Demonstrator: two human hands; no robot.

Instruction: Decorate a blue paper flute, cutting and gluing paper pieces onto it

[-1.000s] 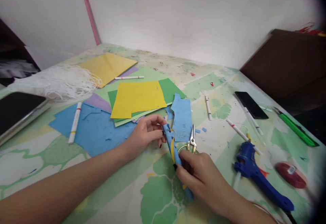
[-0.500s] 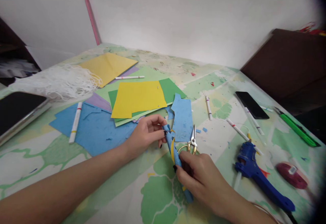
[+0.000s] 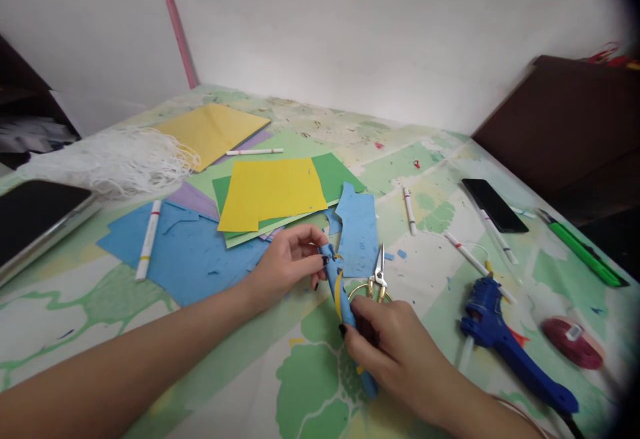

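A narrow blue foam roll [image 3: 349, 316] with yellow strips on it slants between my two hands. Its upper end is pinched by the thumb and fingers of my left hand [image 3: 295, 259]. My right hand [image 3: 395, 346] is closed around the lower half, and the roll's bottom end sticks out below the fingers. Small dark marks show close to the left thumb. Gold-handled scissors [image 3: 380, 276] lie just beyond the right hand, their handles partly hidden by it. Behind the roll rests a cut blue foam piece [image 3: 359, 232].
Yellow [image 3: 275, 189] and green sheets lie beyond my left hand, over a larger blue sheet [image 3: 200, 259]. On the right are a blue glue gun [image 3: 500, 332], a dark phone [image 3: 493, 204], a green cutter [image 3: 583, 249] and several markers. White cord [image 3: 110, 159] lies at the left.
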